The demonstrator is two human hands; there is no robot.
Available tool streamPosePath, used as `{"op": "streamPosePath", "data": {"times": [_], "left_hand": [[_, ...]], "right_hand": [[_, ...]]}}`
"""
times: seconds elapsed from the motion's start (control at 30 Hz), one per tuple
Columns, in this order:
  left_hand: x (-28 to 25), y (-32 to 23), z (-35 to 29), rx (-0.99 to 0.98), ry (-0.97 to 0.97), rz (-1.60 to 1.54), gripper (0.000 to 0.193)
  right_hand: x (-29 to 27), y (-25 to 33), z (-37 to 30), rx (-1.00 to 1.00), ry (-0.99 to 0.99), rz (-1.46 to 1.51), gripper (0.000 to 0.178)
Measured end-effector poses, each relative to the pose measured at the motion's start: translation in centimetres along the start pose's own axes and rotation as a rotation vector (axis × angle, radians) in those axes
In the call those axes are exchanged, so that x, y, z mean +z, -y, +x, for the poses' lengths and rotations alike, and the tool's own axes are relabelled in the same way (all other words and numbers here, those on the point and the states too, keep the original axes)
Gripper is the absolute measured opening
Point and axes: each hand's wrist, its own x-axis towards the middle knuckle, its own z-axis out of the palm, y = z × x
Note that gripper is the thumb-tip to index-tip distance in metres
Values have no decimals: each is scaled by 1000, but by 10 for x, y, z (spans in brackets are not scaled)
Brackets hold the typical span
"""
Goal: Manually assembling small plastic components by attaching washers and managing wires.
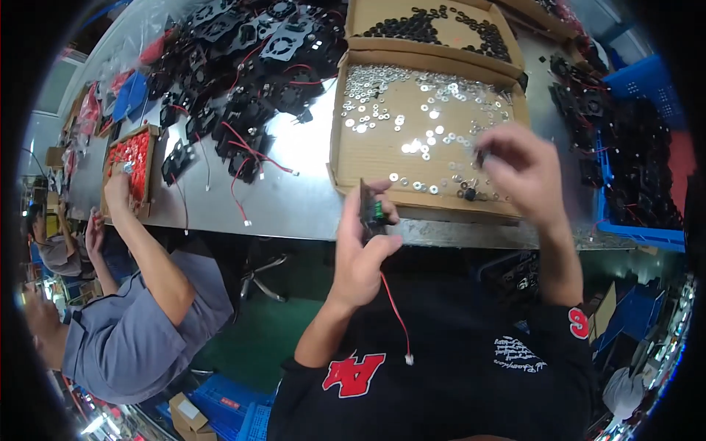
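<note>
My left hand (362,246) grips a small black fan (370,212) on edge, with a green patch showing and a red wire (395,309) hanging down to a white plug. My right hand (519,170) hovers over a shallow cardboard tray (368,158) of silver washers, its fingertips pinched on a small dark piece (480,156). A black washer or screw part (469,194) lies in the tray near the front wall.
A second cardboard tray (434,26) of black rings sits behind the first. A heap of black fans with red wires (243,81) covers the steel table to the left. A blue crate (647,147) of fans stands right. A co-worker's hand (118,189) reaches a box of red parts (132,158).
</note>
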Motion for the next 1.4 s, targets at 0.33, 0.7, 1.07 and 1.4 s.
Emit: {"op": "streamPosePath", "data": {"times": [0.33,0.7,1.07,1.4], "left_hand": [[7,-1,-1,-8,75,109,29],[-13,2,2,114,35,87,17],[-23,-9,-8,83,84,233,26],[-16,-4,-2,-28,152,66,68]], "right_hand": [[75,-8,-50,35,4,353,30],[47,9,-4,-405,333,-196,20],[-106,-70,201,-106,297,-908,26],[-95,-78,233,205,175,-1045,27]]}}
